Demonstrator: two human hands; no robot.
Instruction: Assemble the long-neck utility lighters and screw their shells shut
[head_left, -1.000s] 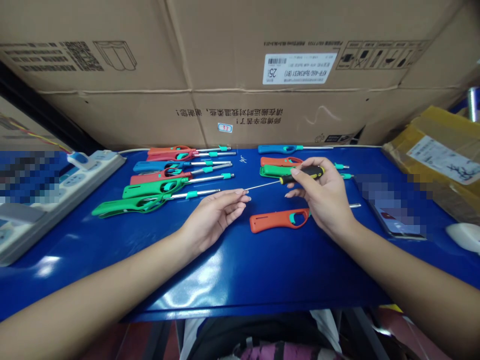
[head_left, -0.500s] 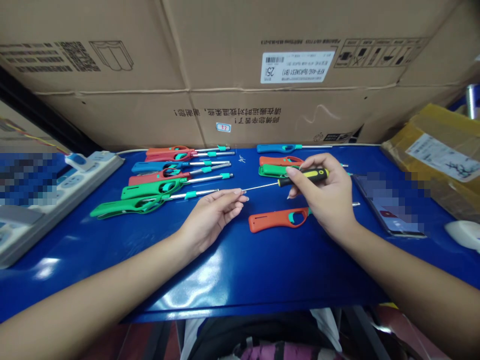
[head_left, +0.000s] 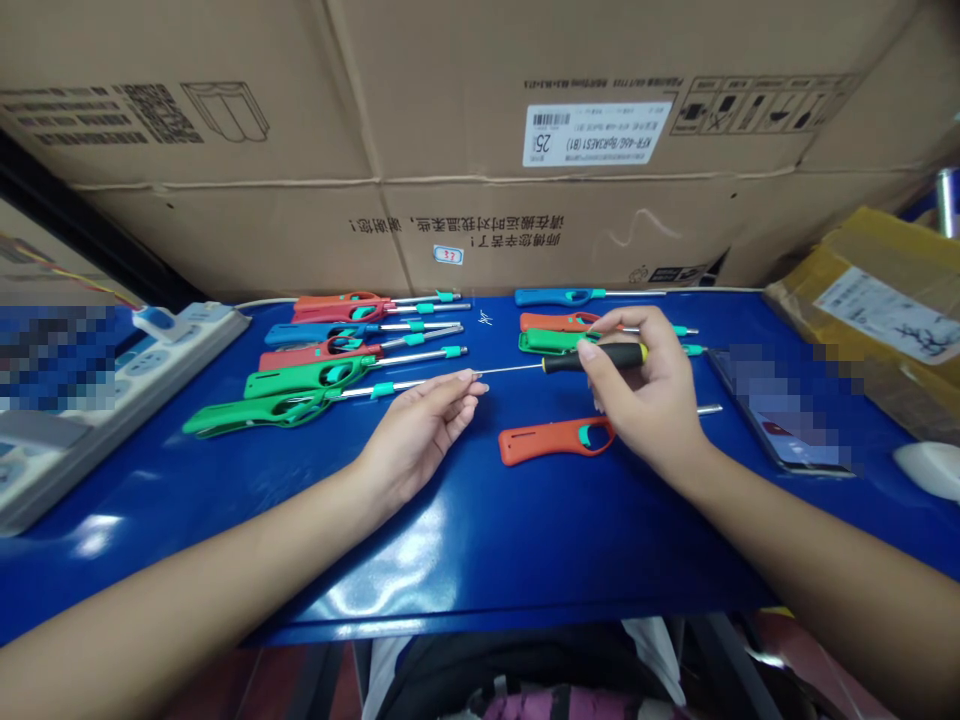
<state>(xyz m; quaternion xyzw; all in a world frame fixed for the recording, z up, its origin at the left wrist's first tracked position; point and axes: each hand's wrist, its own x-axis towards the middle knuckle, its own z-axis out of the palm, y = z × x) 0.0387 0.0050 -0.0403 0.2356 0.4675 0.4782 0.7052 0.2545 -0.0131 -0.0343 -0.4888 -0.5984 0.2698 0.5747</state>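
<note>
My right hand [head_left: 649,385] is closed round the black and yellow handle of a screwdriver [head_left: 596,357], its thin shaft pointing left. At the shaft's tip, the thumb and forefinger of my left hand [head_left: 431,425] are pinched together; whatever lies between them is too small to make out. Below the screwdriver an orange gas lighter [head_left: 544,441] lies on the blue table, its metal tube partly behind my right hand. Just behind the hand are a green lighter [head_left: 547,341] and another orange lighter [head_left: 555,321], both partly covered.
Several red, blue and green lighters [head_left: 307,382] lie in a row at the left, beside a white power strip [head_left: 142,365]. A blue lighter [head_left: 555,297] is at the back. To the right are a phone [head_left: 780,415], a taped box [head_left: 870,300] and a white mouse [head_left: 930,468]. Cardboard [head_left: 262,220] stands behind.
The screwdriver and my right hand have shifted slightly left, and the handle has turned so less yellow shows. The left fingertips have moved a little left, still pinched at the tip.
</note>
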